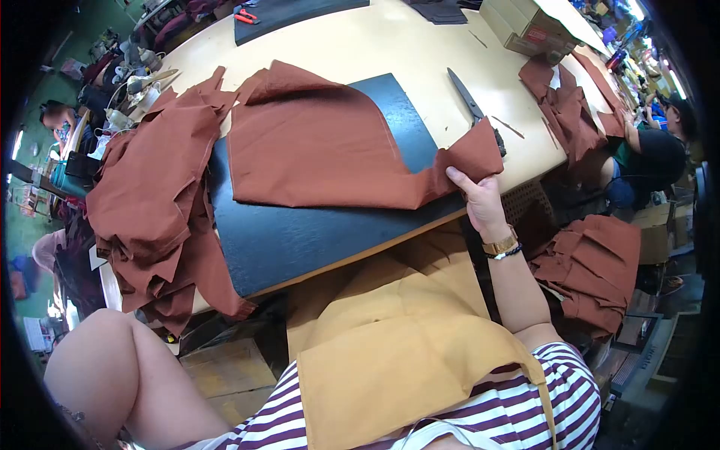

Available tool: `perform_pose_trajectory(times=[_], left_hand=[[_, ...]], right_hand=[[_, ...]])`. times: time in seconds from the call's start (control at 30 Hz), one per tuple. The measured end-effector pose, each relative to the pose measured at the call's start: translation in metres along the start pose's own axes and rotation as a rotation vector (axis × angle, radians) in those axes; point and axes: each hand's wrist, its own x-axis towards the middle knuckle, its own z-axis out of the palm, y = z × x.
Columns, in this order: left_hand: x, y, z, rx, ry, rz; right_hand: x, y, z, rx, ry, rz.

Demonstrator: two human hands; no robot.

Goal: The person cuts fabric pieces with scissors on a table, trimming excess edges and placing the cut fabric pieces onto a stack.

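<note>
A rust-brown fabric piece (315,150) with stitch lines near its edges lies across a dark blue board (300,240) on the table. Its narrow end, at the right, is pinched in my right hand (476,196), thumb on top, just past the table's front edge. That end is lifted and folded over. My left arm is bent at the lower left, and its hand is out of the picture. Large dark scissors (466,94) lie on the table beyond the lifted end. To the left of the board is a heap of rust-brown fabric (157,180).
Red-handled cutters (245,16) rest on another dark board (292,13) at the back. A cardboard box (525,28) and more rust fabric (559,105) are at the right. Folded fabric (592,270) hangs below the table. A seated person (652,157) is at the far right.
</note>
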Motion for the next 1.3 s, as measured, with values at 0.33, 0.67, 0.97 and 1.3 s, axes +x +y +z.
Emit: perform_pose_trajectory(times=[0.33,0.67,0.97,1.3], left_hand=[[-0.001,-0.012,0.007,-0.051,-0.018,-0.024],[-0.056,-0.124,0.010,-0.165,0.533,-0.502],[-0.234,-0.337,0.146,0.480,-0.006,-1.297],[-0.203,-0.339,0.108,-0.022,0.629,-1.261]], right_hand=[[0.001,-0.004,0.005,0.008,-0.025,-0.018],[-0.001,-0.018,0.002,0.045,-0.073,0.032],[-0.015,-0.033,-0.010,-0.264,-0.210,-0.054],[-0.010,-0.068,-0.030,-0.191,-0.179,-0.099]])
